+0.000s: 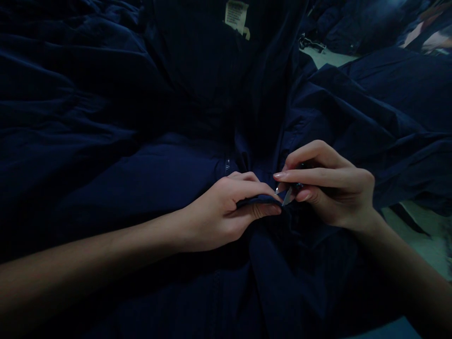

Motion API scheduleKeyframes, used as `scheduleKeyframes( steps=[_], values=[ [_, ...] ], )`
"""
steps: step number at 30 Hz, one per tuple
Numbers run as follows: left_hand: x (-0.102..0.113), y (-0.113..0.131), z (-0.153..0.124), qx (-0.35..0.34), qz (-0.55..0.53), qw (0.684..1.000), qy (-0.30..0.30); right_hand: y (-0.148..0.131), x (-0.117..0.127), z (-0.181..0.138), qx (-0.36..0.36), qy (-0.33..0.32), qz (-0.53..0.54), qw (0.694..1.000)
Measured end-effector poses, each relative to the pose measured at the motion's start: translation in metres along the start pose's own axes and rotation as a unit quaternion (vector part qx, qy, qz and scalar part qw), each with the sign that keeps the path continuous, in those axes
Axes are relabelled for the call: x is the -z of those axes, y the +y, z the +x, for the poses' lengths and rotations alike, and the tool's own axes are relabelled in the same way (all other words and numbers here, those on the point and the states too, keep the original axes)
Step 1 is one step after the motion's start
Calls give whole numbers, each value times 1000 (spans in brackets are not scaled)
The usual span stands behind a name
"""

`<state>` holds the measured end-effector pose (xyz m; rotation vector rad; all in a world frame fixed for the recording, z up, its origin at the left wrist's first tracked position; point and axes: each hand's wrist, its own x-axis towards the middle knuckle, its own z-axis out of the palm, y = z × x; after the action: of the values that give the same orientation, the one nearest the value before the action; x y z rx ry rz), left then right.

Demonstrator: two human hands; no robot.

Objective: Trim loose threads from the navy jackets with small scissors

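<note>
A dark navy garment [169, 160] with a zipper [228, 165] fills most of the view. My left hand [243, 202] is closed, pinching a folded edge of its cloth between thumb and fingers. Just to the right, my right hand [325, 188] is closed around small metal thread snips [287, 195]. The two pointed blades are apart and sit right at the pinched edge, by my left fingertips. The grip part of the snips is mostly hidden inside my right hand. A pale printed label [236, 16] shows inside the garment at the top.
More navy cloth [395, 94] lies to the right. Pale table surface [420, 235] shows at the right, with a dark strip [409, 219] on it. Part of another person [429, 30] appears at the top right.
</note>
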<state>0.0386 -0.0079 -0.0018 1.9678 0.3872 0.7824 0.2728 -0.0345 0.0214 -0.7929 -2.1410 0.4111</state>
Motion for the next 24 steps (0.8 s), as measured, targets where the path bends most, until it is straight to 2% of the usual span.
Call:
scheduleKeyframes(
  steps=[9,16,24],
  values=[
    [0,-2,-1,0,-11,1000,0,3,0,0,-2,35,-15,999],
    [0,-1,0,3,-6,1000,-10,3,0,0,8,13,1,1000],
    [0,-3,1,-27,9,999,-26,2,-2,-1,2,-2,22,1000]
  ],
)
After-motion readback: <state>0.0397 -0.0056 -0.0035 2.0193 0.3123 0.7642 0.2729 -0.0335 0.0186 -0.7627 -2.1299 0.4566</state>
